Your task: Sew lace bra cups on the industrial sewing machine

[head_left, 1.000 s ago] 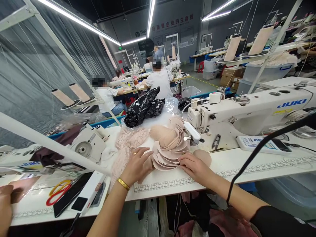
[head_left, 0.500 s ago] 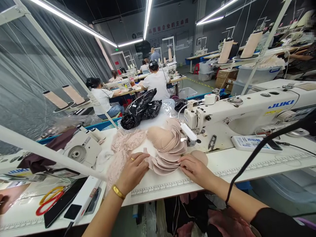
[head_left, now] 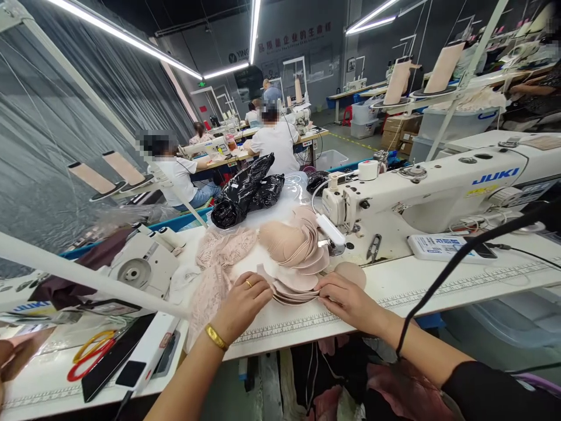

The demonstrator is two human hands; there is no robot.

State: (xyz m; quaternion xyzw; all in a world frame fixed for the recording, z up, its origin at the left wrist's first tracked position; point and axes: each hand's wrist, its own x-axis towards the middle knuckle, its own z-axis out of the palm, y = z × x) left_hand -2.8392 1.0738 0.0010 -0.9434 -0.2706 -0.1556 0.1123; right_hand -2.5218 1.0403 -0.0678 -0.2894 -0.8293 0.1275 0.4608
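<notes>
A fanned stack of beige foam bra cups (head_left: 294,248) lies on the white table, its lower layers spread toward me. My right hand (head_left: 346,299) pinches the right edge of the lower cups between thumb and fingers. At their left end, my left hand (head_left: 246,303) has its fingers curled together against the cup edges; the fingertips are partly hidden. A lone round beige cup (head_left: 352,275) rests behind my right hand. Left of the stack spreads pale pink lace fabric (head_left: 214,263), partly behind my left hand.
A JUKI sewing machine (head_left: 421,193) stands at the right, with thread snips (head_left: 374,248) on its bed. Black plastic bags (head_left: 245,196) lie behind the cups. Scissors (head_left: 92,354) and a black tablet-like slab (head_left: 111,365) are at lower left. A dark cable (head_left: 442,275) crosses near my right forearm.
My left hand has shifted slightly right, closer over the left end of the lower cups. My right hand keeps its pinch. The whole view has tilted a little.
</notes>
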